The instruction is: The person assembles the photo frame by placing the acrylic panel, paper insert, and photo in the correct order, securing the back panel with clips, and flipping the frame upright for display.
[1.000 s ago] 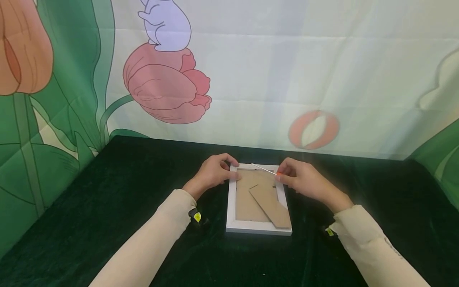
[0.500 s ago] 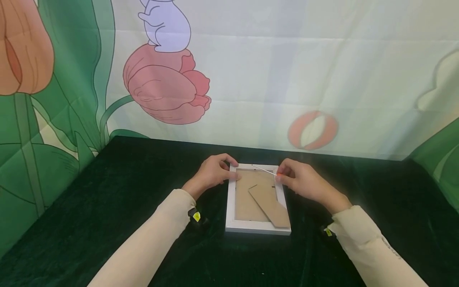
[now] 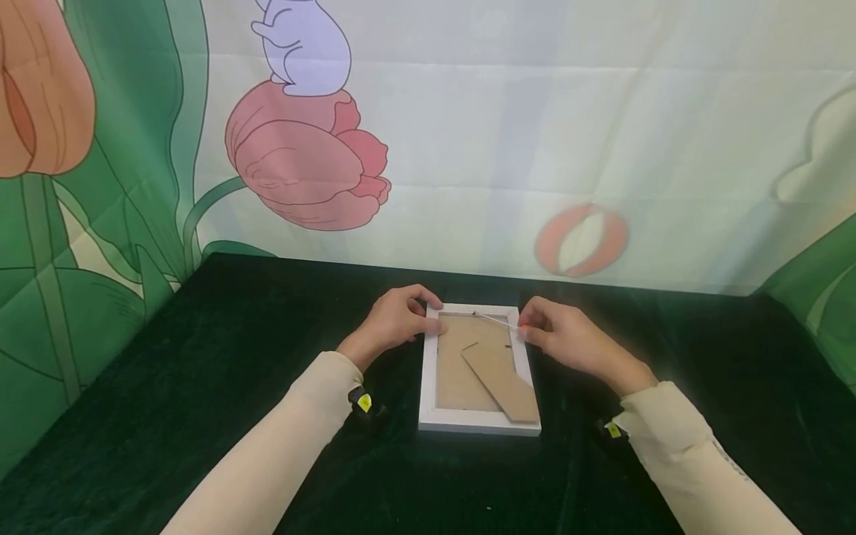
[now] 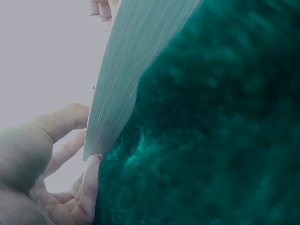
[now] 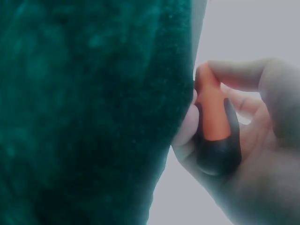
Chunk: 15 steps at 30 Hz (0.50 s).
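Dark green velvet cloth (image 3: pixel 267 423) stretches wide either side of the white rectangular picture frame (image 3: pixel 430 371), lying back-up near the cloth's far edge. The left hand (image 3: pixel 393 317) pinches the frame's far-left corner; the right hand (image 3: pixel 565 333) grasps an orange-and-black-handled screwdriver (image 5: pixel 216 115), tip at the far inner edge.

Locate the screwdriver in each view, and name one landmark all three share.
Head: just right of centre, the screwdriver slants from the right hand over the frame.
Left wrist: not visible.
Right wrist: right of centre, its handle.
Shared landmark: the green cloth.
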{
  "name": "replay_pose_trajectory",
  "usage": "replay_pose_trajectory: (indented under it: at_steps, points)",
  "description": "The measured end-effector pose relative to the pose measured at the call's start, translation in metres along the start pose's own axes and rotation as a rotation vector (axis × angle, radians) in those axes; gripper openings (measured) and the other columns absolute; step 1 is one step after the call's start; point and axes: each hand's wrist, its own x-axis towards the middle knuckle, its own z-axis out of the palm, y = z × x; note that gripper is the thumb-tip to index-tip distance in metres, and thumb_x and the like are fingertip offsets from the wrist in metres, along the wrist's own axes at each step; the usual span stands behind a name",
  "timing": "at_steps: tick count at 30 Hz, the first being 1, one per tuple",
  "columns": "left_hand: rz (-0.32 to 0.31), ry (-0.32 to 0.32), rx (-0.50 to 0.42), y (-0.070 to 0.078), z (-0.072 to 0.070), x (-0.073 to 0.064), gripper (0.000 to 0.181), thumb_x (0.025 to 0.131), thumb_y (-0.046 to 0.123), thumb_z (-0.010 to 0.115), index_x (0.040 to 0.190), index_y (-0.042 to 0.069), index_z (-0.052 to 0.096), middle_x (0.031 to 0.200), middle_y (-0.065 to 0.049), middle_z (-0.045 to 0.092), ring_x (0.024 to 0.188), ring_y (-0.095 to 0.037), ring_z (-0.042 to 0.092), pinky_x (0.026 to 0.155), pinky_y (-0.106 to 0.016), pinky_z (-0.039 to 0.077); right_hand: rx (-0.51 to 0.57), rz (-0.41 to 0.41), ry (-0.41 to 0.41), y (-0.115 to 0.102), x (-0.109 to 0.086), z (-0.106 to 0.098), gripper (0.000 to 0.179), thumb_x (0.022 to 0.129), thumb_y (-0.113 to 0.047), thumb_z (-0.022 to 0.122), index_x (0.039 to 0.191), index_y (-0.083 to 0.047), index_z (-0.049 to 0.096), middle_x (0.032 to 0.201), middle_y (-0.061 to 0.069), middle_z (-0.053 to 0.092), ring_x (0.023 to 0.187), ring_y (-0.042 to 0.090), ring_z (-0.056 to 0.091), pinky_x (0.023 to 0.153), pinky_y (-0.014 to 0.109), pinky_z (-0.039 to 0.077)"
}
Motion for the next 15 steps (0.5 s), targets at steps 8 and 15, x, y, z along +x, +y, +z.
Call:
replay_pose_trajectory:
  at_steps: [8, 15]
  points:
    - [-0.004, 0.003, -0.002, -0.0006, 0.0003, 0.0002, 0.036, 0.089, 0.023, 0.088, 0.121, 0.017, 0.073, 0.111, -0.010, 0.066, 0.092, -0.028, 0.067, 0.078, -0.034, 0.063, 0.037, 0.023, -0.015, 0.0018, -0.0019, 0.0002, 0.013, 0.104, -0.017, 0.070, 0.114, -0.011, 0.065, 0.105, 0.006, 0.070, 0.085, 0.023, 0.067, 0.076, 0.036, 0.062]
    - [0.003, -0.004, -0.001, -0.0014, 0.0005, 0.0009, 0.036, 0.089, 0.023, 0.088, 0.121, 0.017, 0.073, 0.111, -0.011, 0.065, 0.092, -0.028, 0.066, 0.079, -0.035, 0.063, 0.059, 0.033, -0.022, 0.0030, -0.0022, 0.0005, 0.012, 0.104, -0.017, 0.070, 0.114, -0.013, 0.066, 0.106, 0.006, 0.070, 0.086, 0.025, 0.067, 0.075, 0.036, 0.062]
